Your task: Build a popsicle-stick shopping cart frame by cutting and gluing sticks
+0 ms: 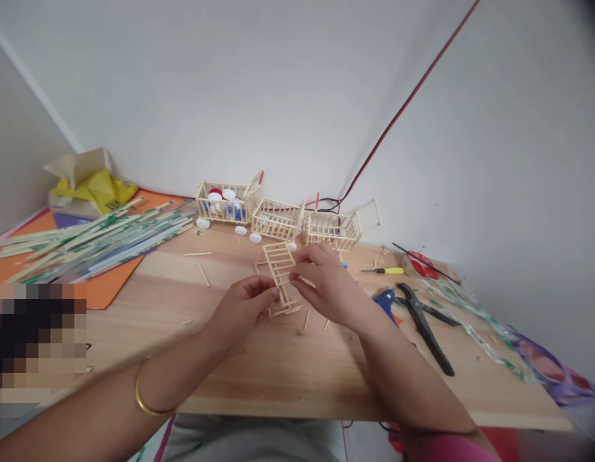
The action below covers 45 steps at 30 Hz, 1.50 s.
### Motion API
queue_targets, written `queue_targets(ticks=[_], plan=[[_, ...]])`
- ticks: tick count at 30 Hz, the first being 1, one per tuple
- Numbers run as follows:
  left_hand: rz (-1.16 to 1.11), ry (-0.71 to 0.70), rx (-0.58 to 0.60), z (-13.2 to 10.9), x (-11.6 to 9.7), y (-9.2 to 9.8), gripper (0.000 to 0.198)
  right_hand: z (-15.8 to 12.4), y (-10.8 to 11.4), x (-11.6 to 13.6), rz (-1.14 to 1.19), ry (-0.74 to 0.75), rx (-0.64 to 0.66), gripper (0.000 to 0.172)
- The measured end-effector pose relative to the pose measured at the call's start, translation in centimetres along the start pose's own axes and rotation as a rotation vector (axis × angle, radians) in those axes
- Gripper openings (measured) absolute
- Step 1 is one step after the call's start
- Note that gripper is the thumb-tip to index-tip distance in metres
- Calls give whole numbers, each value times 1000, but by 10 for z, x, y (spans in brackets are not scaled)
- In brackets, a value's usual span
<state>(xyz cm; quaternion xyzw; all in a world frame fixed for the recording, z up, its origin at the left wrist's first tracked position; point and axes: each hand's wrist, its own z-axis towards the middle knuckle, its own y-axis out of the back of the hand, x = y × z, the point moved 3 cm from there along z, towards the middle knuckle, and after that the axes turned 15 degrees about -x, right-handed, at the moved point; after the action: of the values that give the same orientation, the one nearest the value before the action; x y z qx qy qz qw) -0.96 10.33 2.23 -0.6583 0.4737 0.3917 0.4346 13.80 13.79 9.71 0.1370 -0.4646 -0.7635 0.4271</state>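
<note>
My left hand (244, 305) pinches the near lower end of a small ladder-like frame of thin wooden sticks (279, 262), thumb and forefinger on its edge. The frame stands tilted just above the tabletop. My right hand (329, 282) is at the frame's right side, its fingers curled together; whatever they grip is hidden. Behind the frame stand three small stick-built carts: one holding bottle caps (224, 204), a middle one (277, 219) and one with a raised handle (333, 230). Short cut sticks (204, 274) lie about my hands.
Long skewers in wrappers (109, 237) cover an orange sheet (119, 285) at left, near a yellow bag (93, 189). At right lie a blue glue gun (386, 301), a black-handled cutter (425, 327) and a yellow-handled screwdriver (392, 271). A blurred-out person shows at far left.
</note>
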Motion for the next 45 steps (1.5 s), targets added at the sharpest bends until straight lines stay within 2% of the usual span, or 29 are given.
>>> queue_targets(ticks=[16,21,23,25,28,30,35,40,45], plan=[[-27,47,-18,-2,-4,-2,21,-6,-3,-3,110,-74,-48,7],[-65,105,-9,-2,-2,-10,29,-7,3,-4,206,-116,-90,18],[-90,144,-18,0,-1,-12,29,-9,7,-10,241,-194,-139,18],[-133,184,-19,4,1,-14,29,-12,8,-20,261,-346,-154,12],[-182,216,-15,9,1,-17,31,-22,1,-36,335,-594,-46,22],[-188,230,-22,11,0,-20,31,-30,-8,-42,430,-690,59,28],[-175,221,-50,11,0,-27,31,-39,-25,-41,677,-773,206,31],[-133,211,-88,9,-2,-30,31,-37,-32,-33,860,-869,217,28],[-143,200,-109,8,-6,-32,27,-36,-33,-30,942,-886,191,25]])
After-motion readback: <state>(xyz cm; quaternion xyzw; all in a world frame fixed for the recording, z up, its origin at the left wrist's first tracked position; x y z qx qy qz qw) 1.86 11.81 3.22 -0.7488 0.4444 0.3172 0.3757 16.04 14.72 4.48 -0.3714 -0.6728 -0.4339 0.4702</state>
